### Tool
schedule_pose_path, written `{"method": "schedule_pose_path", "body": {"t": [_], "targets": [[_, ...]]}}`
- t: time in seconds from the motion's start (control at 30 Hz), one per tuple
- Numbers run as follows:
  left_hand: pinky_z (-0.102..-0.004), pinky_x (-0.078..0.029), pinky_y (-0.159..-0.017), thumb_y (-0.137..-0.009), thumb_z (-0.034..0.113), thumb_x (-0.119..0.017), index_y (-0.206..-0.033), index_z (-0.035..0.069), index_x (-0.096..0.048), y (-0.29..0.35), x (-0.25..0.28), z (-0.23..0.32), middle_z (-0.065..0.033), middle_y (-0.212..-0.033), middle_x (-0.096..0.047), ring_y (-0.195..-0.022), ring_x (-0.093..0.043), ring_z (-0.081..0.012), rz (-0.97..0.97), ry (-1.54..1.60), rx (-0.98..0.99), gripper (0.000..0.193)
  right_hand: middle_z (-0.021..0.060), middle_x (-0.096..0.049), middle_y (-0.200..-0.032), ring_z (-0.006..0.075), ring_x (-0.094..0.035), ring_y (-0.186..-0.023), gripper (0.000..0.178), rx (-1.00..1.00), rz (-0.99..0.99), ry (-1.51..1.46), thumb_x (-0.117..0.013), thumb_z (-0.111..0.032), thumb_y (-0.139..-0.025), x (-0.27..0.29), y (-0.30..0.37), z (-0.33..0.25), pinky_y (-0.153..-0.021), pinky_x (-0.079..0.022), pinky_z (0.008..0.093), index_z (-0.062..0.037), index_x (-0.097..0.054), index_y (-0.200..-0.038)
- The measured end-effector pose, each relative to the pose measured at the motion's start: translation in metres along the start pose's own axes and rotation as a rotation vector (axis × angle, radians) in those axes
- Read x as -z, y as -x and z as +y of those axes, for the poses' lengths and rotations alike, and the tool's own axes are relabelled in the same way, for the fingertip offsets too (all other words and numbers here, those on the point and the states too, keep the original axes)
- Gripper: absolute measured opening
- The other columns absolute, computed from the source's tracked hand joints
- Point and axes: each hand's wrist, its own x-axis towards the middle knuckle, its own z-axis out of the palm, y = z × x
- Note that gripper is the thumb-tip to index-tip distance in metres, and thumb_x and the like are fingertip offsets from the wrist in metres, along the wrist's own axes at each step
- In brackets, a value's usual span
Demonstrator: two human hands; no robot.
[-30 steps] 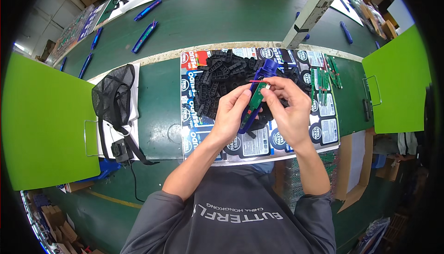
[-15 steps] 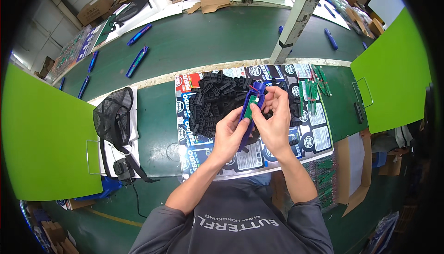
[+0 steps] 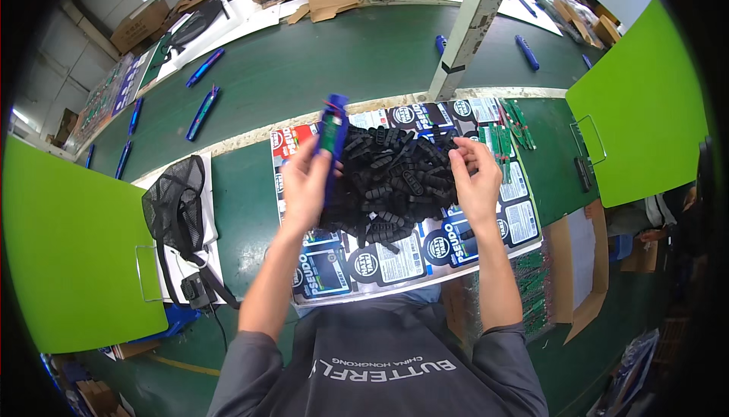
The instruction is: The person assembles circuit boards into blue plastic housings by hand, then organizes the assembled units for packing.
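Note:
My left hand [image 3: 305, 189] is closed around a long blue plastic casing [image 3: 339, 132], which it holds upright over the left side of a dark pile. A narrow green circuit board [image 3: 329, 135] lies inside the casing, and a bit of red wire shows near its top. Many small black plastic parts [image 3: 395, 182] make up the pile. At its right edge is my right hand [image 3: 478, 182], with thumb and index finger curled close together over black parts. Whatever those fingertips pinch, if anything, cannot be made out.
Loose green circuit boards [image 3: 515, 125] lie at the work sheet's [image 3: 395, 265] far right corner. Green panels [image 3: 76, 250] flank the bench. A black mesh cap [image 3: 176, 197] sits on the left. Beyond a metal post [image 3: 467, 34], blue casings [image 3: 203, 113] rest on the far bench.
My hands have separated. The left carried the blue casing with its board leftward, while the right let go of it and moved to the pile's right edge. The view has shifted slightly.

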Motion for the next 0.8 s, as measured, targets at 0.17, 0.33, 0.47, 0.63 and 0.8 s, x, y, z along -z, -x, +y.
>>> {"method": "schedule_pose_path", "body": {"t": [0.17, 0.33, 0.47, 0.63, 0.8], "targets": [[-0.026, -0.05, -0.074, -0.094, 0.008, -0.058, -0.125, -0.007, -0.061, -0.11, 0.058, -0.027, -0.0071, -0.096, -0.07, -0.083, -0.062, -0.0109, 0.066, -0.394, -0.213, 0.034, 0.0125, -0.065, -0.087, 0.0317, -0.062, -0.084, 0.013, 0.164, -0.204, 0.303, -0.068, -0.005, -0.083, -0.011, -0.016, 0.04, -0.077, -0.05, 0.0403, -0.0017, -0.07, -0.096], [-0.0326, -0.049, -0.071, -0.088, 0.012, -0.06, -0.121, 0.0, -0.067, -0.193, 0.087, -0.05, -0.0118, -0.083, -0.068, -0.073, -0.062, -0.016, 0.161, -0.838, -0.295, 0.036, 0.0117, -0.065, -0.092, 0.0326, -0.059, -0.093, 0.015, 0.233, -0.291, 0.405, -0.067, -0.006, -0.082, -0.031, -0.044, 0.031, -0.085, -0.047, 0.0431, -0.0028, -0.071, -0.096], [-0.0389, -0.05, -0.07, -0.083, 0.012, -0.061, -0.116, 0.003, -0.07, -0.233, 0.078, -0.063, -0.0149, -0.077, -0.067, -0.069, -0.064, -0.0265, 0.134, -0.897, -0.19, 0.035, 0.0132, -0.068, -0.103, 0.0331, -0.059, -0.099, 0.023, 0.315, -0.469, 0.42, -0.064, -0.003, -0.078, -0.047, -0.069, 0.047, -0.089, -0.048, 0.0435, -0.0026, -0.071, -0.1], [-0.0413, -0.051, -0.075, -0.082, 0.012, -0.061, -0.114, 0.004, -0.07, -0.255, 0.089, -0.086, -0.0161, -0.083, -0.068, -0.079, -0.067, -0.0307, 0.056, -0.932, -0.048, 0.034, 0.0128, -0.07, -0.097, 0.033, -0.062, -0.098, 0.016, 0.248, -0.595, 0.412, -0.065, -0.007, -0.08, -0.06, -0.074, 0.057, -0.09, -0.047, 0.045, -0.0031, -0.071, -0.094], [-0.0478, -0.051, -0.083, -0.079, 0.015, -0.065, -0.122, 0.008, -0.065, -0.249, 0.1, -0.087, -0.0192, -0.108, -0.065, -0.103, -0.062, -0.0362, 0.093, -1.336, -0.212, 0.043, 0.0156, -0.069, -0.09, 0.0362, -0.064, -0.087, 0.009, 0.184, -0.51, 0.235, -0.064, -0.007, -0.086, -0.049, -0.072, 0.036, -0.077, -0.049, 0.0457, -0.0007, -0.066, -0.092]]}}
